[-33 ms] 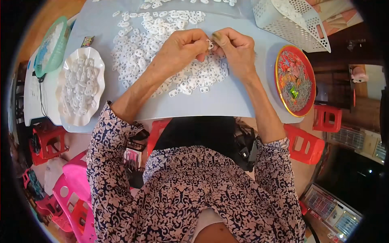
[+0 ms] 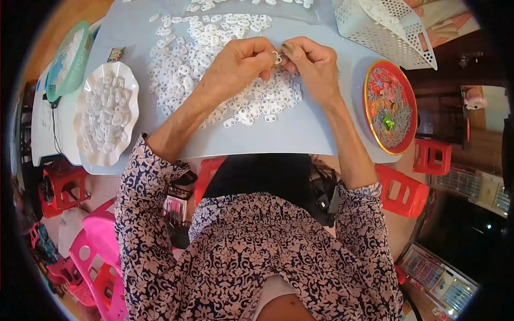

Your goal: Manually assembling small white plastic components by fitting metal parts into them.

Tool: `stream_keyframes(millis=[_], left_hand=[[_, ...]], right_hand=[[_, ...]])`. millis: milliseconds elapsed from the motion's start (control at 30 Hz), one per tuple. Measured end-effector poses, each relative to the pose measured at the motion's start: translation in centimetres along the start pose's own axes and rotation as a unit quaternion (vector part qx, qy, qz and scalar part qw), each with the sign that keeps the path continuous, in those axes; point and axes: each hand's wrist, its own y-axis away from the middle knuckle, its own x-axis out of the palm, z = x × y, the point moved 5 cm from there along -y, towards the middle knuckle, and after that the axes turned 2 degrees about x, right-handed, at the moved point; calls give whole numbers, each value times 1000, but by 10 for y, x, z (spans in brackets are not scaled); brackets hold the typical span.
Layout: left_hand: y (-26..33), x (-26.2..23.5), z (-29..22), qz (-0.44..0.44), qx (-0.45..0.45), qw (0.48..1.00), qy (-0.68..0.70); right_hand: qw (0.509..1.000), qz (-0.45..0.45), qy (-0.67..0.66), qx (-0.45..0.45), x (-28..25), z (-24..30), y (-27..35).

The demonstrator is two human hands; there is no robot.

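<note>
Left fingers: the left hand [image 2: 247, 58] is pinching a small white ring-ended piece [image 2: 277, 58] between thumb and forefinger, leaving hardly any gap.
Right fingers: the right hand [image 2: 315, 64] is closing thumb and fingertips on a tiny grey bit [image 2: 282, 54] beside that piece, too small to make out fully.
Forearms: both are reaching up from the lower edge and angling inward, the hands nearly meeting above the pile.
Pile: many white two-holed pieces [image 2: 182, 69] are lying loose on the pale blue table [image 2: 257, 140], below and left of the hands.
Scalloped white plate: at left, this dish [image 2: 99, 158] is holding similar white pieces.
Red gold-rimmed plate: at right, this plate [image 2: 413, 115] is holding slender grey bits and a shiny green wrapper [image 2: 388, 122].
Perforated basket: at upper right, this pale basket [image 2: 369, 40] is containing white pieces.
Mint-green basket: at far left, this one [image 2: 77, 75] is containing white contents, indistinct here.
</note>
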Motion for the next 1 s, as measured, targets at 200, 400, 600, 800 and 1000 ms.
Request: stream_keyframes(millis=[200, 400, 600, 800, 1000], left_hand=[[1, -2, -3, -23, -18, 1000, -10], [0, -2, 0, -12, -12, 999, -28], [-1, 0, 0, 17, -30, 999, -17], [-1, 1, 2, -4, -34, 999, 10], [-1, 2, 3, -5, -24, 1000, -15]], right_hand=[[998, 51, 17, -19, -7, -1, -3], [997, 63, 46, -29, 0, 9, 0], [992, 64, 95, -58, 1, 10, 1], [988, 46, 131, -72, 8, 16, 4], [987, 19, 130, -93, 9, 12, 4]])
